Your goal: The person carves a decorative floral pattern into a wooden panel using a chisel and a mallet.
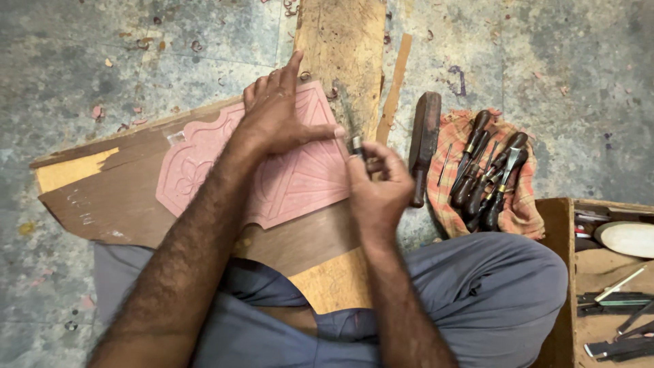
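A pink carved wooden panel (204,157) with leaf and fan patterns lies on a brown board (102,197) across my lap. My left hand (276,112) presses flat on the panel's upper right part, thumb stretched toward the tool. My right hand (378,184) grips a carving chisel (353,136) by its handle; the thin blade points up along the panel's right edge, beside my left thumb.
A dark wooden mallet (424,140) lies just right of my right hand. Several dark-handled chisels (487,174) rest on a checked cloth (524,204). An open wooden toolbox (613,279) stands at the lower right. A plank (344,48) runs away over the shaving-strewn concrete floor.
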